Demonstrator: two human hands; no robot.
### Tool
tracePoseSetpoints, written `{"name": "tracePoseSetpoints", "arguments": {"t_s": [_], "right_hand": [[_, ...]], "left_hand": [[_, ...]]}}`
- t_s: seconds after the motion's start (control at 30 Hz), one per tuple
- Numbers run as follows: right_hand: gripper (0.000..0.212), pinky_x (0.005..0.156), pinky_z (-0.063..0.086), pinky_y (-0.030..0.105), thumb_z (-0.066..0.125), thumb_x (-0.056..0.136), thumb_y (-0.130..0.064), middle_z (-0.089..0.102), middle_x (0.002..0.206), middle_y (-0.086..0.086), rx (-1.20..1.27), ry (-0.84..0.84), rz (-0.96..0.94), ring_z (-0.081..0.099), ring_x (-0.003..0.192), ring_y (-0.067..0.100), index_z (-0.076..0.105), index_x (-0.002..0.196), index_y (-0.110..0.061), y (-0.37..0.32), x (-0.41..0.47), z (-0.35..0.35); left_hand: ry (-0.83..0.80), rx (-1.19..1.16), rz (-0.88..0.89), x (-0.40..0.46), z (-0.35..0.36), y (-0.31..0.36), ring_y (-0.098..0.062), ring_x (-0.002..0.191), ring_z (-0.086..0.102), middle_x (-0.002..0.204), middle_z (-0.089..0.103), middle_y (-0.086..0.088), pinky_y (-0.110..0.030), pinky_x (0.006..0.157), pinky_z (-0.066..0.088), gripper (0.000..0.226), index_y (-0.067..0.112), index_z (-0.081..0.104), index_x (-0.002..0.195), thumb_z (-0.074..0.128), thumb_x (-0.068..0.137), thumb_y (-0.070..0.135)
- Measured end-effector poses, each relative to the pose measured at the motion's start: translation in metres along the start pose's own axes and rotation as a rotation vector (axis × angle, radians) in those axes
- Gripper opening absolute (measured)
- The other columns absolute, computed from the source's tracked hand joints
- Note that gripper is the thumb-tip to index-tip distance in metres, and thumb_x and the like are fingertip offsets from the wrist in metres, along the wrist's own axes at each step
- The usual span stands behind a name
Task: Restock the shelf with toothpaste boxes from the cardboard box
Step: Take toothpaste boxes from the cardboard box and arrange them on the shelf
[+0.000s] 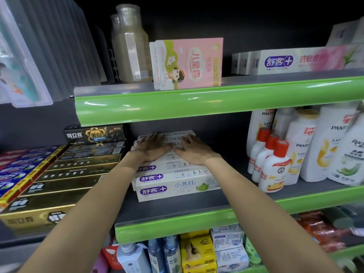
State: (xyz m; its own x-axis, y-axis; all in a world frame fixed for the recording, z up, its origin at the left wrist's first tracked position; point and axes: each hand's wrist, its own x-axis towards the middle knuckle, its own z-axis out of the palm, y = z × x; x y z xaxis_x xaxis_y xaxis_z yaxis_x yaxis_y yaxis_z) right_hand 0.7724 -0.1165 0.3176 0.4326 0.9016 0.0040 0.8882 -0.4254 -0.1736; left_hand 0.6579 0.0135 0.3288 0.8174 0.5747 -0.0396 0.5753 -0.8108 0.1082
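Observation:
Several white toothpaste boxes [177, 189] with purple logos and a lime picture lie in a row running front to back on the middle shelf [177, 211]. My left hand [152, 146] lies flat with straight fingers on top of the boxes toward the back. Beside it, my right hand [194, 149] presses flat on the same boxes, fingers spread. Neither hand grips anything. The cardboard box is out of view.
Gold and black toothpaste boxes [65, 174] fill the shelf to the left. White shampoo and lotion bottles [275, 166] stand to the right. The green-edged upper shelf [197, 99] overhangs, carrying a pink box [189, 64], a bottle and more toothpaste boxes [285, 61].

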Motion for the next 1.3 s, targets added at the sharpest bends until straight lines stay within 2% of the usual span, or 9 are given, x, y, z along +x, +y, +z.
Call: {"name": "tracePoseSetpoints", "arguments": {"t_s": [0.07, 0.57, 0.87, 0.93, 1.0, 1.07, 1.17, 1.23, 1.3], "right_hand": [[0.072, 0.117, 0.016, 0.041, 0.017, 0.096, -0.057, 0.011, 0.157, 0.015, 0.003, 0.019, -0.005, 0.009, 0.145, 0.027, 0.013, 0.15, -0.009, 0.0, -0.001, 0.001], [0.072, 0.116, 0.013, 0.039, 0.017, 0.095, -0.059, 0.022, 0.155, 0.011, -0.086, 0.092, 0.029, 0.019, 0.143, 0.024, 0.022, 0.149, -0.012, 0.001, -0.008, 0.0], [0.074, 0.117, 0.007, 0.037, 0.019, 0.095, -0.06, 0.006, 0.159, 0.01, 0.012, 0.043, 0.051, 0.001, 0.147, 0.023, 0.013, 0.151, -0.011, 0.005, 0.002, -0.001], [0.071, 0.116, 0.01, 0.04, 0.02, 0.095, -0.059, 0.016, 0.157, 0.01, 0.01, 0.082, 0.044, 0.009, 0.146, 0.025, 0.025, 0.148, -0.013, 0.004, 0.0, -0.004], [0.063, 0.115, 0.017, 0.04, 0.021, 0.097, -0.057, 0.03, 0.153, 0.008, 0.006, 0.172, 0.021, 0.022, 0.142, 0.026, 0.041, 0.141, -0.016, 0.002, -0.009, -0.01], [0.055, 0.111, 0.028, 0.037, 0.027, 0.098, -0.051, 0.038, 0.149, 0.007, 0.039, 0.26, -0.002, 0.034, 0.137, 0.026, 0.045, 0.139, -0.018, 0.003, -0.026, -0.019], [0.046, 0.1, 0.038, 0.03, 0.04, 0.098, -0.036, 0.045, 0.144, 0.007, 0.199, 0.3, 0.022, 0.045, 0.128, 0.027, 0.043, 0.14, -0.019, 0.017, -0.058, -0.029], [0.047, 0.105, 0.034, 0.029, 0.045, 0.097, -0.03, 0.041, 0.147, 0.008, 0.269, 0.329, 0.007, 0.041, 0.132, 0.026, 0.041, 0.141, -0.017, 0.026, -0.081, -0.024], [0.053, 0.112, 0.025, 0.031, 0.044, 0.097, -0.034, 0.03, 0.153, 0.01, 0.279, 0.317, 0.0, 0.03, 0.139, 0.025, 0.034, 0.145, -0.016, 0.027, -0.099, -0.012]], "left_hand": [[-0.005, 0.011, -0.001, 0.0, -0.001, 0.0, -0.018, 0.146, -0.005, 0.159, -0.005, -0.001, -0.037, 0.117, 0.0, 0.073, 0.026, 0.003, 0.151, 0.02, 0.092, 0.065], [-0.018, 0.0, 0.046, 0.007, 0.003, 0.001, -0.017, 0.145, -0.009, 0.159, -0.008, 0.001, -0.039, 0.118, -0.002, 0.072, 0.029, 0.003, 0.15, 0.021, 0.092, 0.065], [0.016, -0.024, 0.048, 0.016, 0.004, 0.007, -0.016, 0.146, -0.004, 0.159, -0.003, -0.003, -0.034, 0.118, 0.0, 0.069, 0.022, 0.006, 0.151, 0.024, 0.095, 0.057], [0.072, -0.04, 0.062, 0.012, 0.001, 0.01, -0.015, 0.146, 0.001, 0.159, 0.003, -0.002, -0.034, 0.118, 0.003, 0.065, 0.022, 0.014, 0.151, 0.027, 0.096, 0.053], [0.214, 0.002, 0.111, 0.001, -0.005, 0.014, -0.018, 0.145, 0.013, 0.157, 0.017, -0.003, -0.035, 0.118, 0.01, 0.055, 0.024, 0.028, 0.147, 0.029, 0.097, 0.048], [0.332, 0.004, 0.149, -0.018, -0.013, 0.017, -0.022, 0.139, 0.029, 0.152, 0.032, -0.005, -0.033, 0.114, 0.022, 0.048, 0.026, 0.039, 0.142, 0.032, 0.098, 0.045], [0.293, -0.107, 0.088, -0.059, -0.024, 0.019, -0.026, 0.128, 0.046, 0.144, 0.045, -0.006, -0.03, 0.102, 0.035, 0.051, 0.027, 0.041, 0.14, 0.038, 0.095, 0.049], [0.228, -0.14, 0.055, -0.086, -0.022, 0.018, -0.025, 0.127, 0.047, 0.145, 0.045, -0.004, -0.029, 0.1, 0.035, 0.06, 0.031, 0.037, 0.142, 0.04, 0.09, 0.059], [0.138, -0.087, 0.073, -0.108, -0.015, 0.016, -0.022, 0.135, 0.038, 0.15, 0.036, 0.001, -0.033, 0.108, 0.032, 0.083, 0.033, 0.028, 0.145, 0.035, 0.076, 0.079]]}}
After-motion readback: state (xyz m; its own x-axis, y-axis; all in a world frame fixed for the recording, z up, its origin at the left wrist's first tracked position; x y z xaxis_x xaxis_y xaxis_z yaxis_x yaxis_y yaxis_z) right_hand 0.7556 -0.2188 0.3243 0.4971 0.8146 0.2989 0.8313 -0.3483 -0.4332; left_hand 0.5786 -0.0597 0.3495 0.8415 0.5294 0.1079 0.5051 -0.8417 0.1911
